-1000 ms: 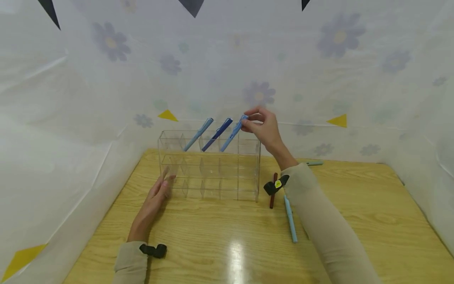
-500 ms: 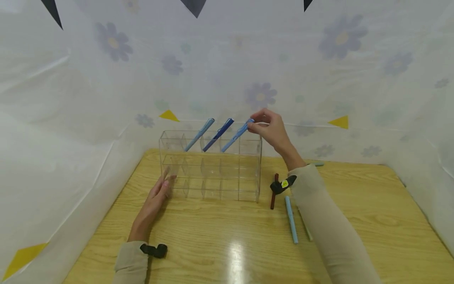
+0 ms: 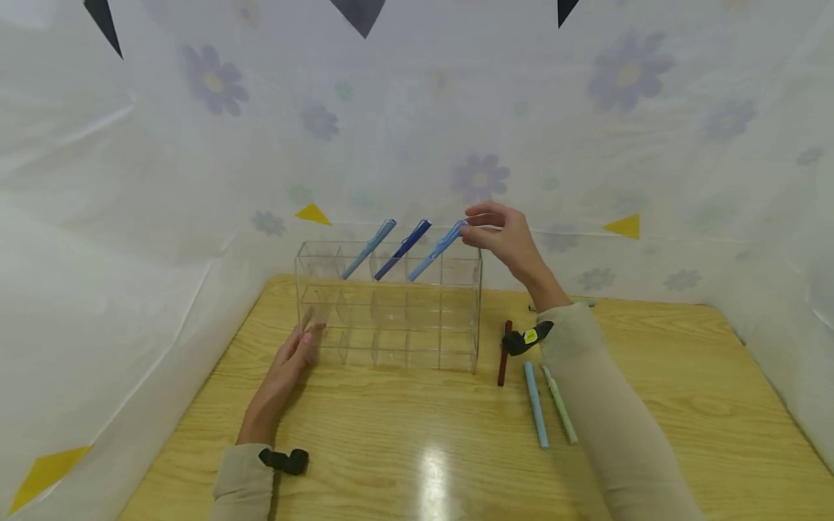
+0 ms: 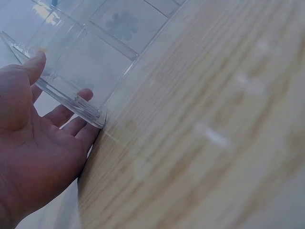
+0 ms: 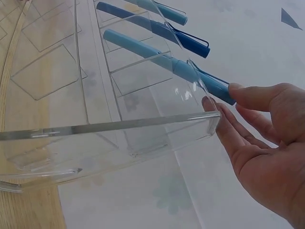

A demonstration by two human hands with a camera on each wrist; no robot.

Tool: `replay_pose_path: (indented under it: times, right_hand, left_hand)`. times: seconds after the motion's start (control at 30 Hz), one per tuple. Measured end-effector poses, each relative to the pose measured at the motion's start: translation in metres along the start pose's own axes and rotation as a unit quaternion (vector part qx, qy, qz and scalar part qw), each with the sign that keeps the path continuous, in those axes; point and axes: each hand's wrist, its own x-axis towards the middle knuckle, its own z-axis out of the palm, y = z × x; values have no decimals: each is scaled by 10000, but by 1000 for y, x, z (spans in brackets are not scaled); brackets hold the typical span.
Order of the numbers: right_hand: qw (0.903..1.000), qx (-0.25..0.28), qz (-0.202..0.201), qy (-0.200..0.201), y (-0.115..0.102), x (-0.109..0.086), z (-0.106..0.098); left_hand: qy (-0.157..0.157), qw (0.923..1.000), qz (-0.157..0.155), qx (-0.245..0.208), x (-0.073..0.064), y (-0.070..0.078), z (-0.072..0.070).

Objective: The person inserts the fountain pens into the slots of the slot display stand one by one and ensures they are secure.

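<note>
Right hand, nearly closed, pinches a slanting light-blue clip pen; left hand, half-open, grips a clear compartmented rack

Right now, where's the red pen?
Head view: red pen lies on the table, just right of the rack and left of a light-blue pen, partly hidden by the right wrist's black camera.

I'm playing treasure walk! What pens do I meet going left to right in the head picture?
Grey-blue pen, dark blue pen, bright blue pen, dark red pen, pale blue pen, light green pen. I skipped the back pen by the sleeve: it overlaps.
</note>
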Motion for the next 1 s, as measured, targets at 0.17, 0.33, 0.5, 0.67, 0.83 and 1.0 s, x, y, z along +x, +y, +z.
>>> replay_pose_path:
  times: [0.17, 0.33, 0.5, 0.67, 0.83, 1.0]
  right_hand:
    - [9998, 91, -93, 156, -6, -8, -12]
    - [9992, -323, -110, 217, -15, -24, -25]
    - [9947, -946, -164, 367, -17, -42, -36]
    - [9907, -1246, -151, 532, -15, -63, -43]
    - [9883, -1365, -196, 649, -10, -84, -47]
    - [9846, -1517, -229, 838, 0, -103, -50]
  left_hand:
    - [-2, 10000, -3, -49, 1, 1, 1]
    - [35, 10000, -49, 3, 3, 2, 0]
    - [67, 9999, -54, 73, 3, 2, -1]
    - [51, 10000, 14, -15, 2, 2, -1]
    - [39, 10000, -5, -7, 2, 2, -1]
    - [24, 10000, -4, 17, 2, 2, -1]
